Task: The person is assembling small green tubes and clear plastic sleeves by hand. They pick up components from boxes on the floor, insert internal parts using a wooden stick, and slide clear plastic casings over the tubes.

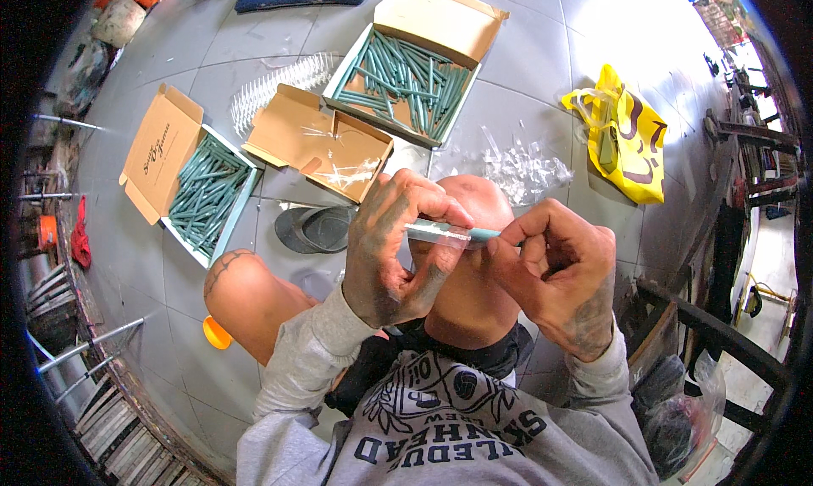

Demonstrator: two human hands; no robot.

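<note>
In front of my knees I hold a slim teal pen-like stick level between both hands. My left hand pinches its left part, where a clear strip with pale print lies along it. My right hand grips the right end between thumb and fingertips, the other fingers curled. Many similar teal sticks lie in an open box at the back. More teal sticks fill another open box at the left. Between them, an open brown box holds thin whitish strips.
White and clear scraps lie heaped beyond my right knee, near a yellow bag. A spiky row of clear strips stands behind the brown box. A grey cap and an orange object are on the tiles. Wooden furniture borders the right.
</note>
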